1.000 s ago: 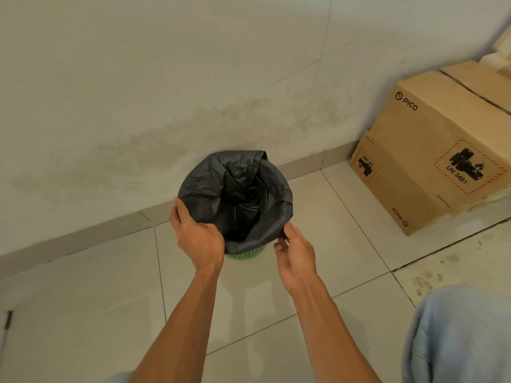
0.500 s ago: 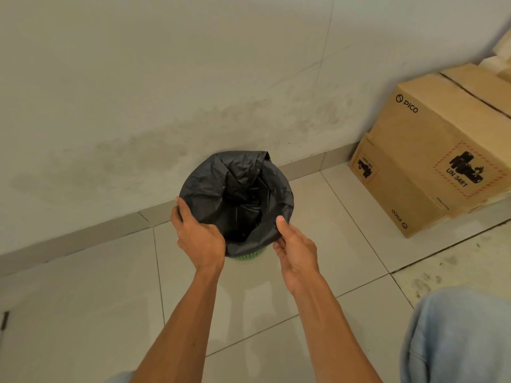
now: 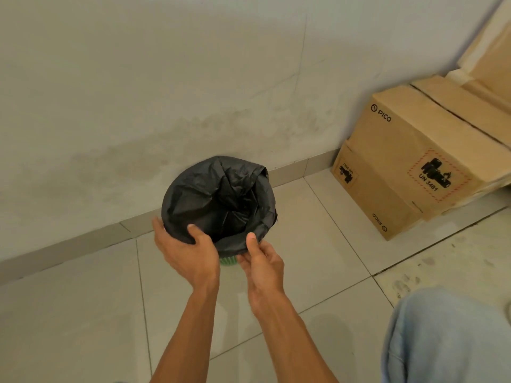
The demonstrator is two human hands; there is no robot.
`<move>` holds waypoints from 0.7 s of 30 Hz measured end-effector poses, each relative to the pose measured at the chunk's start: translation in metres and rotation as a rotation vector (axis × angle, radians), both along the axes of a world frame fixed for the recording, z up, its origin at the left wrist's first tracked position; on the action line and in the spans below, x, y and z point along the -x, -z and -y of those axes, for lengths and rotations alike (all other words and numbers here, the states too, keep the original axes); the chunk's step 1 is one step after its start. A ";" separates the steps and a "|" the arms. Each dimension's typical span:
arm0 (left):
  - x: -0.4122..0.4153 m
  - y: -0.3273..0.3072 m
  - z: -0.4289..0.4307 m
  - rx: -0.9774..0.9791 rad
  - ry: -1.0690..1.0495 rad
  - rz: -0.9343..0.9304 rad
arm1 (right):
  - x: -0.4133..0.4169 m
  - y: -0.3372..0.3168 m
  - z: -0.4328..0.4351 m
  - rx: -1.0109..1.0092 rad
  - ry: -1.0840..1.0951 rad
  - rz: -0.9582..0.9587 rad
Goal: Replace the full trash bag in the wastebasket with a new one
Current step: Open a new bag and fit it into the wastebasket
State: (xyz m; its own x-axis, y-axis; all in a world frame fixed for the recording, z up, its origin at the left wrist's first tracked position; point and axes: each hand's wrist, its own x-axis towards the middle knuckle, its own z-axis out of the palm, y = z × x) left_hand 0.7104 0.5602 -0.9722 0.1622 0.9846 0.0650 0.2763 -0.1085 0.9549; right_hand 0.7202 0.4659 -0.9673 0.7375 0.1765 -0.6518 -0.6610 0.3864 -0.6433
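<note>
1. Head view, task things: a black trash bag (image 3: 218, 194) lines the wastebasket (image 3: 229, 260). Its edge is folded out over the rim, so only a small strip of the green basket shows at the near side, between the two hands. The basket stands on the tiled floor (image 3: 83, 313), just beside the baseboard (image 3: 69, 244) of the far wall (image 3: 166, 78).
2. Head view, left hand (image 3: 188, 252): it grasps the bag-covered rim at the near left. The thumb lies over the top edge and the fingers curl round the outside.
3. Head view, right hand (image 3: 262, 261): it pinches the bag's near edge. The thumb presses on the black film from above and the fingers sit underneath, close to the left hand.
4. Head view, surroundings: a cardboard box (image 3: 409, 167) printed "PICO", with a "UN 3481" label, sits on the floor to the right, well apart from the basket. More cardboard is stacked behind it. Pale blue cloth (image 3: 448, 338) fills the near right corner.
</note>
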 end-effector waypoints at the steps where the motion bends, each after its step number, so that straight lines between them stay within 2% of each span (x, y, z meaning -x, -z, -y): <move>1: 0.000 0.001 0.007 0.012 -0.002 0.002 | 0.007 0.001 -0.003 -0.004 -0.005 0.000; 7: -0.001 0.008 -0.002 -0.045 -0.002 -0.148 | 0.035 0.002 -0.012 0.090 -0.138 0.038; 12: 0.007 0.011 -0.018 -0.077 0.008 -0.189 | 0.047 0.000 -0.016 0.127 -0.263 0.062; 21: -0.004 0.008 -0.029 -0.050 0.057 -0.224 | 0.035 0.012 0.003 0.053 -0.229 0.016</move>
State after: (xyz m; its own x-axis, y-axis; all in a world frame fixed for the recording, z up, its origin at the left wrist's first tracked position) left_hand 0.7146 0.5889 -0.9801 0.2336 0.9698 0.0695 0.4729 -0.1758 0.8634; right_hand 0.6854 0.4626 -0.9790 0.6924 0.3061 -0.6534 -0.7172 0.1932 -0.6695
